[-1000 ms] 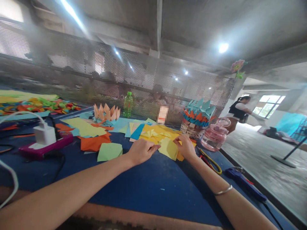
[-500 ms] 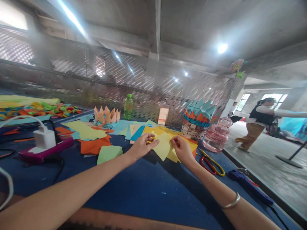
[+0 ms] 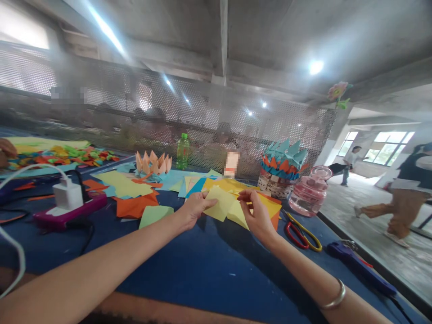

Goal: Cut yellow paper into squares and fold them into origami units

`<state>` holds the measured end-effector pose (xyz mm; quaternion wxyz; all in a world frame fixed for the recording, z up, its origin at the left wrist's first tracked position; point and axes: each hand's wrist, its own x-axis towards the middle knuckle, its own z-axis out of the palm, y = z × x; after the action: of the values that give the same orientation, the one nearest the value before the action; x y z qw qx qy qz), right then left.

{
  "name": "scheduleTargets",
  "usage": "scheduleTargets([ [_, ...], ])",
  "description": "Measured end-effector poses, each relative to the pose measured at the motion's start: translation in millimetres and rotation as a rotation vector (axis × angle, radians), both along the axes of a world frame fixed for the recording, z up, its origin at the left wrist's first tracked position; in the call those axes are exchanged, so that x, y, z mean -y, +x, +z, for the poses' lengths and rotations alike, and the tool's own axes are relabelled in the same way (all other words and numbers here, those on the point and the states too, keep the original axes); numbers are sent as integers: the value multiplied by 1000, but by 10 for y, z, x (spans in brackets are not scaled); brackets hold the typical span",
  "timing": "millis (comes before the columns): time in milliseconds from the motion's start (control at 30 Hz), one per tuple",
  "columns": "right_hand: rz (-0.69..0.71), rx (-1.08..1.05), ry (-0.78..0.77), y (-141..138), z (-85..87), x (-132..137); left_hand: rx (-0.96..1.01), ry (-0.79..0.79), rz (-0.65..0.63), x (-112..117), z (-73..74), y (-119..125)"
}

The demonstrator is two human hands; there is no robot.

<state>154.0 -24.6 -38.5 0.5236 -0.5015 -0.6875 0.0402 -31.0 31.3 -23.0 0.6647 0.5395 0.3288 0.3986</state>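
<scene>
My left hand [image 3: 193, 209] pinches the left corner of a yellow paper square [image 3: 220, 208], lifted just above the blue table [image 3: 209, 270]. Facing it, my right hand [image 3: 257, 213] has its fingers curled at the right side of the same paper, with another yellow sheet [image 3: 240, 213] behind it. A pile of yellow and orange sheets [image 3: 236, 189] lies right behind both hands. A light green folded paper [image 3: 155, 215] rests left of my left wrist.
Red and yellow scissors [image 3: 302, 231] and a blue tool [image 3: 361, 267] lie to the right. A pink jar [image 3: 308, 191], a paper-topped basket [image 3: 281, 171], a green bottle [image 3: 182, 151], an orange paper crown [image 3: 153, 163] and a charger on a magenta block [image 3: 69, 204] stand around. A person walks at far right.
Both hands have lifted the yellow paper off the pile and brought it slightly nearer. The person in the background has walked to the right.
</scene>
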Motion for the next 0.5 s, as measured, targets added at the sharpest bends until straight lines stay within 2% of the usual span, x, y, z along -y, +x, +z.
scheduleTargets([
  [200, -15, 257, 126, -53, -22, 61, 27, -21, 15, 14, 18, 8],
  [367, -27, 343, 216, 0, -3, 57, -29, -49, -64, 44, 5, 14],
  [500, 14, 437, 279, 79, 12, 35, -45, -69, -110, 42, -31, 22],
])
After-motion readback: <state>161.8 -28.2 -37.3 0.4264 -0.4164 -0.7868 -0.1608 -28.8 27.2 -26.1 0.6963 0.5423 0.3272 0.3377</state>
